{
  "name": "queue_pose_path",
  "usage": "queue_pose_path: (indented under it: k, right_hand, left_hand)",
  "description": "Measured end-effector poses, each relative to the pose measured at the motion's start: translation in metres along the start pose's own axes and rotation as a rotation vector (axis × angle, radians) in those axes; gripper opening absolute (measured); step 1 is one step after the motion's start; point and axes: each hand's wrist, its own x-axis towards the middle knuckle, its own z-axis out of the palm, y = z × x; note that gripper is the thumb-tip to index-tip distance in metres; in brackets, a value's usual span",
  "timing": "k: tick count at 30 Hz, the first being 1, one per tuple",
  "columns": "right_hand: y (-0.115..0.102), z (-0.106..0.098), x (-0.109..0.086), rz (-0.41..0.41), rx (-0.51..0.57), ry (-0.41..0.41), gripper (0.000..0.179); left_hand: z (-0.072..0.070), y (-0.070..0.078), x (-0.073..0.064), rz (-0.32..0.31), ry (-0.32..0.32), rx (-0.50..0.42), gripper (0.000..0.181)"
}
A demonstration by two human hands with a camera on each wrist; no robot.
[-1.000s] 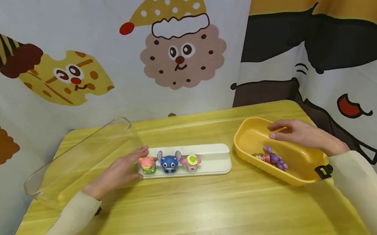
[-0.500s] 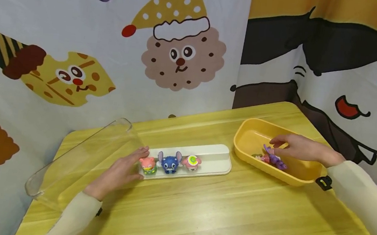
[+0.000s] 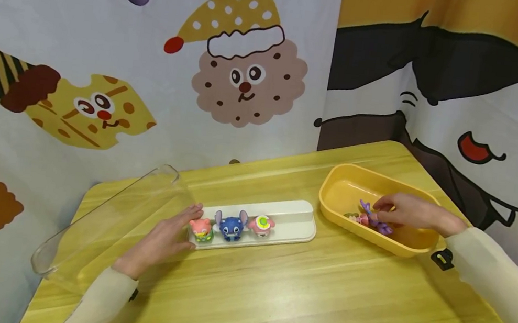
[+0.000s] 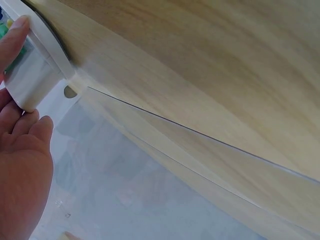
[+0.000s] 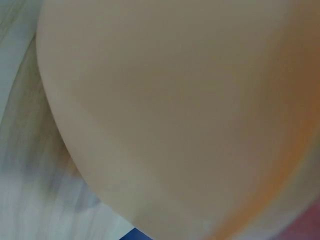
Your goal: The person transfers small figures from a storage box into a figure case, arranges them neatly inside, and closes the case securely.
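Observation:
A white tray (image 3: pixel 287 230) lies mid-table with three toy figures on its left part: a pink one (image 3: pixel 201 228) with green at its base, a blue big-eared one (image 3: pixel 232 226) and a pink one with a white-and-green top (image 3: pixel 262 225). My left hand (image 3: pixel 158 240) holds the tray's left end, thumb at the near edge and fingers at the far side. Inside the yellow basket (image 3: pixel 347 178), my right hand (image 3: pixel 412 212) pinches a purple toy figure (image 3: pixel 384 229), partly hidden by the fingers. A pinkish figure (image 3: pixel 361 218) lies beside it. Basket wall fills most of the right wrist view.
A transparent plastic cover (image 3: pixel 111 217) leans at the table's left, behind my left forearm. Printed cartoon fabric (image 3: pixel 248 81) hangs along the back and right of the yellow wooden table (image 3: pixel 273 300). A black clip-like piece (image 3: pixel 442 258) sits at my right cuff.
My right hand has lowered into the yellow basket and its thumb and fingers have closed in on the purple figure. The left hand has stayed at the tray's end.

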Motion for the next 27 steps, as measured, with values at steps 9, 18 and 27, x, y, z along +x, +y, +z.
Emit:
queue_pose_path:
  k: [9, 18, 27]
  right_hand:
    - [-0.002, 0.005, 0.005, -0.002, 0.034, -0.024, 0.024]
    - [-0.01, -0.003, 0.0, 0.038, 0.019, 0.061, 0.034]
    - [-0.028, -0.014, -0.013, 0.058, 0.032, 0.251, 0.039]
  left_hand:
    - [-0.001, 0.0, -0.002, -0.002, 0.008, -0.008, 0.087]
    - [-0.002, 0.0, 0.001, -0.035, -0.02, -0.005, 0.086]
    - [-0.002, -0.002, 0.001, -0.024, -0.015, 0.013, 0.087]
